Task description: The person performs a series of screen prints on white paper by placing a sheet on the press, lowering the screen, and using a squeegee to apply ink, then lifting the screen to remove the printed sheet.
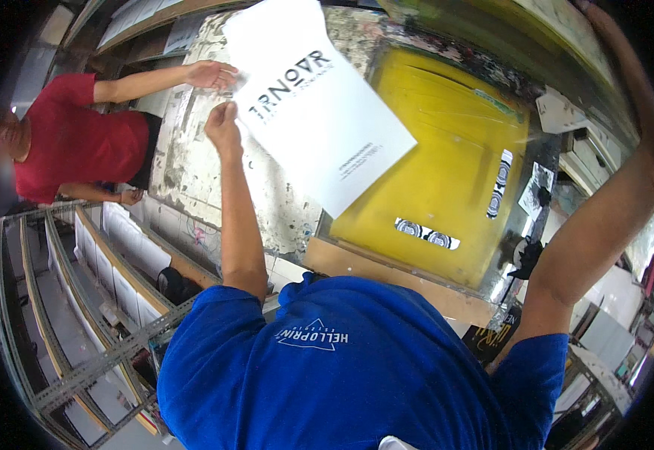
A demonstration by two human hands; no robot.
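Note:
A large white printed sheet (319,127) with black lettering hangs at a tilt over the table, partly covering a yellow panel (432,180). My left hand (223,129) is closed at the sheet's left edge, thumb and fingers pinching it. Just beyond it, a co-worker's open hand (211,75) reaches to the same edge, palm partly showing. My right arm stretches far out to the right and up along a raised frame (462,37). The right hand (586,6) lies at the dark rim of the picture, its fingers hidden.
Two black-and-white patterned strips (427,233) lie on the yellow panel. The stained pale table (192,150) extends to its left. A metal rack with sloping shelves (79,300) stands at lower left. A co-worker in a red shirt (87,139) stands at the left.

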